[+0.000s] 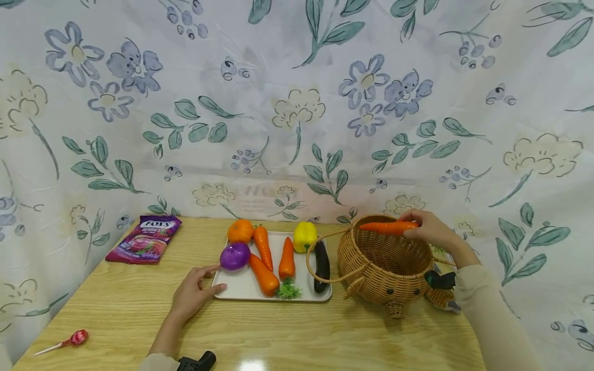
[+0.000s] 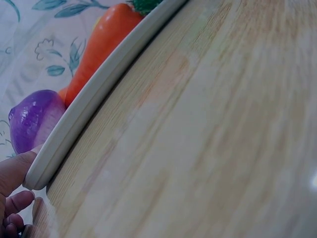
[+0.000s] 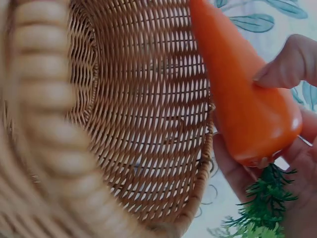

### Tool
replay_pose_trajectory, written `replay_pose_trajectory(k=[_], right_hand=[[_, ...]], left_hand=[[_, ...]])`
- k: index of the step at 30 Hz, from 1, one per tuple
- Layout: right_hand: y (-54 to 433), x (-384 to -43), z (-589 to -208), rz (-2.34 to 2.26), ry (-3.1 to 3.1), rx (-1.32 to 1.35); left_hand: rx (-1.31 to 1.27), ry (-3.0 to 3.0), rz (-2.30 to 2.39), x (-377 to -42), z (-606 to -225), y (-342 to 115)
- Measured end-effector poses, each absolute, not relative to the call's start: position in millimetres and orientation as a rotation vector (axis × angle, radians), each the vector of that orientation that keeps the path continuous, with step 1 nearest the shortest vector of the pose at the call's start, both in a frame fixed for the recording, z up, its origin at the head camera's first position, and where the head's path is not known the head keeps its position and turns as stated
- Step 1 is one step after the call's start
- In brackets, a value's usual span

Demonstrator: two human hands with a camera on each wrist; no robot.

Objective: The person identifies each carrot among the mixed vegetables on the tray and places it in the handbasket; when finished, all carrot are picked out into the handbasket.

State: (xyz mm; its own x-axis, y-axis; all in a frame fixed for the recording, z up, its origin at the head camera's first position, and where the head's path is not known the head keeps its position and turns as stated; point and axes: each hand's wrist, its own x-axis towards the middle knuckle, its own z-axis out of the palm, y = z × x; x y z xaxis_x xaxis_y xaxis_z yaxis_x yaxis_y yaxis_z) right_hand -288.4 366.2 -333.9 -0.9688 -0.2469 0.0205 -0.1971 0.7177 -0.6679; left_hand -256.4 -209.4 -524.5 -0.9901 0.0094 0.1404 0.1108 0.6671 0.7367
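On the wooden surface (image 1: 325,335), the left hand (image 1: 196,291) pinches the tray (image 1: 243,287); the right hand's (image 1: 431,228) fingers clamp a carrot (image 1: 387,227) at the basket's (image 1: 373,283) mouth; a loosened grip might drop it outside.

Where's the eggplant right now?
In the head view, the eggplant lies at the right end of the tray, beside the yellow pepper and just left of the wicker basket.
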Motion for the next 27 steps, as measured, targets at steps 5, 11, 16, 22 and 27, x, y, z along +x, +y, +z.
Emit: replay_pose_trajectory(k=[5,11,16,22,27], right_hand=[[358.9,-299.3,-334.9,-1.027,2.784,-0.440],[353.1,-313.7,-341.6,-0.944,2.747,-0.441],[348.9,-322.6,-344.5,-0.871,2.730,-0.411],[341.3,-330.4,-347.0,-0.830,2.714,-0.407],[338.2,-337.1,-356.5,-0.859,2.676,-0.438]], left_hand=[[-0.083,-2.747,-1.249,-256.4,-525.0,-209.8],[-0.080,-2.747,-1.272,-254.5,-524.1,-209.4],[-0.098,-2.758,-1.257,-254.1,-522.3,-209.6],[-0.098,-2.759,-1.249,-255.5,-521.4,-209.6],[-0.089,-2.749,-1.256,-254.8,-521.4,-208.5]])
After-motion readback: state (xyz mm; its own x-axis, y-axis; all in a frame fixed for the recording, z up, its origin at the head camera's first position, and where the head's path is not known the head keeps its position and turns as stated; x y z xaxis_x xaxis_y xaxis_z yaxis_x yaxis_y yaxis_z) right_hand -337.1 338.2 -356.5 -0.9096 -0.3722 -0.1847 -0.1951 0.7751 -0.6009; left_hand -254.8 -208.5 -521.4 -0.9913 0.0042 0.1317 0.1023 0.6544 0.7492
